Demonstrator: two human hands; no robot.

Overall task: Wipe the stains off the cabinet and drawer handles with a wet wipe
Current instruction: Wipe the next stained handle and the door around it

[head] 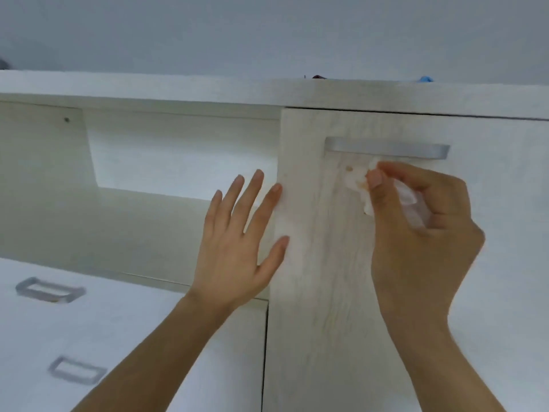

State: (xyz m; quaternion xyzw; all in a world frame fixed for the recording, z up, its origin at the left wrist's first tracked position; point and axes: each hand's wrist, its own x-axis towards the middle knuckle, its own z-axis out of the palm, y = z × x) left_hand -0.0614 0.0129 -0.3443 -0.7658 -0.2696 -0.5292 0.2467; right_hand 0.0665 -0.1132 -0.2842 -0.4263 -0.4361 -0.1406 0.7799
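Note:
A pale wood-grain cabinet door (323, 263) carries a silver bar handle (386, 150) near its top. My right hand (421, 233) pinches a crumpled white wet wipe (358, 181) against the door just under the handle; the wipe shows orange-brown marks. A small orange stain (349, 168) sits on the door left of the wipe. My left hand (237, 242) is spread flat, its fingertips at the door's left edge, holding nothing. Two silver drawer handles (49, 289) (77, 370) lie at the lower left.
An open white shelf recess (166, 173) lies left of the door. White drawer fronts (148, 337) fill the lower left. On the cabinet top (208, 86), a blue item (425, 79) and a dark item (318, 76) peek over the edge.

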